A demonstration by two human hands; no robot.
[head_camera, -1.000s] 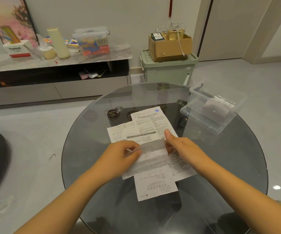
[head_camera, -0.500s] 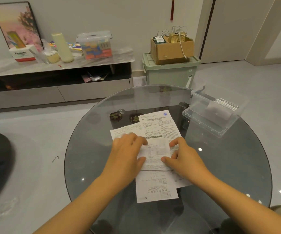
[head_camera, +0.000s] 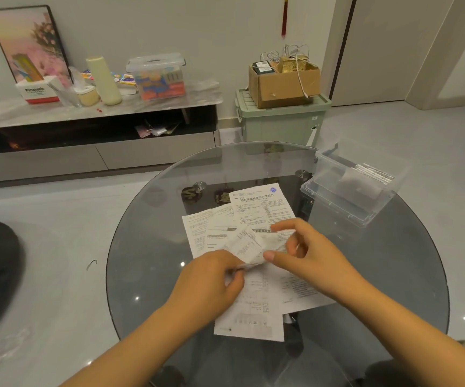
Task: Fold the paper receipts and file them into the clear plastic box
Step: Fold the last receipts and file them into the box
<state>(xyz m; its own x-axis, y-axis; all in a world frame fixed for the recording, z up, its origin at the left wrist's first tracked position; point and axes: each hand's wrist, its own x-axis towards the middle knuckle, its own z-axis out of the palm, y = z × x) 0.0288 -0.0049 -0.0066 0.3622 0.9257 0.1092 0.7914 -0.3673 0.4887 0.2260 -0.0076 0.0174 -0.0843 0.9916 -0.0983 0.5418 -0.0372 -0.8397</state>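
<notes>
The left hand [head_camera: 214, 277] and right hand [head_camera: 306, 254] both pinch the small white folded paper receipt [head_camera: 249, 245]. Its long axis runs from near-left to far-right, above the round glass table [head_camera: 147, 275].

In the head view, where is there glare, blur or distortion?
Head view: small bright glare spots on the glass table, near the left hand and at the right edge; the folded receipt between both hands is motion-blurred, its print unreadable; wide-angle distortion tilts the door frame; the clear plastic box looks hazy.
</notes>
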